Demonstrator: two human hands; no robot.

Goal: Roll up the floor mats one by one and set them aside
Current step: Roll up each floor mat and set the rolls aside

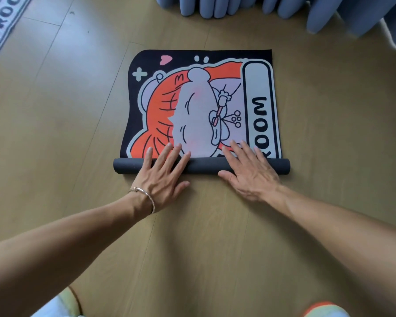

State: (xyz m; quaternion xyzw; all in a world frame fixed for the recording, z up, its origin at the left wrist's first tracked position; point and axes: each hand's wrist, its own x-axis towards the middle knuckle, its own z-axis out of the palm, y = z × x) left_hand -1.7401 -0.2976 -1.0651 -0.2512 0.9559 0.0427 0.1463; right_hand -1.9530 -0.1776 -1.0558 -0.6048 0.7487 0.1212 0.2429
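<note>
Nearest, the left hand (pixel 162 177), with a bracelet (pixel 144 197) at its wrist, and the right hand (pixel 249 172) lie flat, fingers straight and spread. Their palms press down on the dark roll (pixel 204 165), and nothing is pinched. The roll is the near edge of the cartoon mat (pixel 199 106), which lies on the wooden floor (pixel 78 110) with most of its printed face flat beyond the fingertips. It looks thin, soft and light, with a grippy dark backing, so it should roll tight under even palm pressure. I judge the best hold is both hands set wide along the roll so it stays straight. No container shows. Farther off hang blue fabric folds (pixel 238 5), and a second mat (pixel 0 26) lies at far left.
</note>
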